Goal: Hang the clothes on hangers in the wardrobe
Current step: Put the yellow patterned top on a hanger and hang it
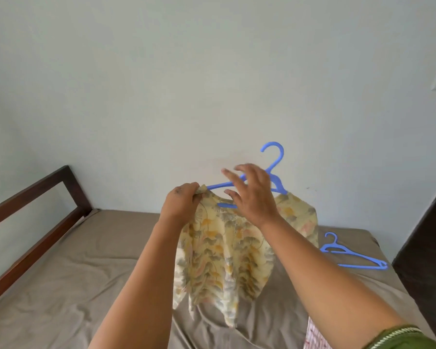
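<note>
Above the bed (61, 273), our left hand (181, 205) pinched the light, limp floral garment (219, 260) at its shoulder on the blue hanger (275, 170), while our right hand (252, 197) hovered with fingers (233, 176) spread.

Garment (227, 250) on hanger (272, 170), held above bed (73, 273) at centre. Left hand (180, 204) at garment's 9 o'clock shoulder, right hand (252, 195) before hanger neck. Spare hanger (350, 255) on bed at 3 o'clock (flat). Bed frame (35, 205) at 9 o'clock, wall (161, 84) behind.
</note>
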`<state>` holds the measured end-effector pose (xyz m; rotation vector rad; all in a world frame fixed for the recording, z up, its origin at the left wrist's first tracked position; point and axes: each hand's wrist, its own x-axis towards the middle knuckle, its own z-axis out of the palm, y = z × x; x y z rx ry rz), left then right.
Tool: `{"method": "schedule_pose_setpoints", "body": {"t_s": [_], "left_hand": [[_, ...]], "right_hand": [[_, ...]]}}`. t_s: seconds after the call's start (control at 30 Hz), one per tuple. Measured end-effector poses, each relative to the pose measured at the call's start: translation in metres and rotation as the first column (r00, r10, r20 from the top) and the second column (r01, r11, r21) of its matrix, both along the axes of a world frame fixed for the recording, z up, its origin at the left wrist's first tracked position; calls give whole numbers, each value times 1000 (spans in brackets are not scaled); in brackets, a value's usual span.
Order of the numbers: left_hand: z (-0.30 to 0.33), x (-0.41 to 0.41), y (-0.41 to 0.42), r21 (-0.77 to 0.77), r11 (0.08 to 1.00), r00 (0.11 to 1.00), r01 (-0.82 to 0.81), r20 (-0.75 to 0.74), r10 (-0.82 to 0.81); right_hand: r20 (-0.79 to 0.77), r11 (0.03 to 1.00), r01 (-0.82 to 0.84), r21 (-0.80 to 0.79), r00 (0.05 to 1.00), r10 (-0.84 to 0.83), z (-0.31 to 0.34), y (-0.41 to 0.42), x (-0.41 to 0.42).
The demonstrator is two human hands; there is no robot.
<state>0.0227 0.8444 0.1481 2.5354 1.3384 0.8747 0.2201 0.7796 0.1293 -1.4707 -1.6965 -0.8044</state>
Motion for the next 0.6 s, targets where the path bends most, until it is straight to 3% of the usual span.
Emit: {"method": "schedule_pose_setpoints", "body": {"t_s": [0.07, 0.13, 0.17, 0.27, 0.37, 0.5, 0.6], "left_hand": [[4, -6, 5, 15, 1000, 1000, 1, 29, -1], [7, -14, 9, 30, 999, 998, 13, 66, -15], [9, -18, 10, 29, 999, 996, 13, 90, -15], [13, -27, 16, 31, 999, 990, -19, 143, 14], [14, -35, 17, -33, 999, 989, -39, 143, 43], [17, -24, 13, -115, 993, 999, -23, -42, 19], [15, -16, 13, -130, 990, 998, -50, -36, 45]], "right_hand": [[-315, 966, 175, 191, 943, -109, -16, -12, 16], [-615, 928, 348, 132, 763, -199, -34, -22, 45], [-635, 938, 345, 30, 731, -249, -41, -26, 61], [-512, 967, 118, -227, 830, -222, -52, -30, 94], [-550, 972, 87, -216, 812, -195, -41, -33, 99], [-589, 982, -24, -188, 803, -93, -21, -30, 93], [-582, 981, -46, -189, 810, -75, -12, -24, 93]]}}
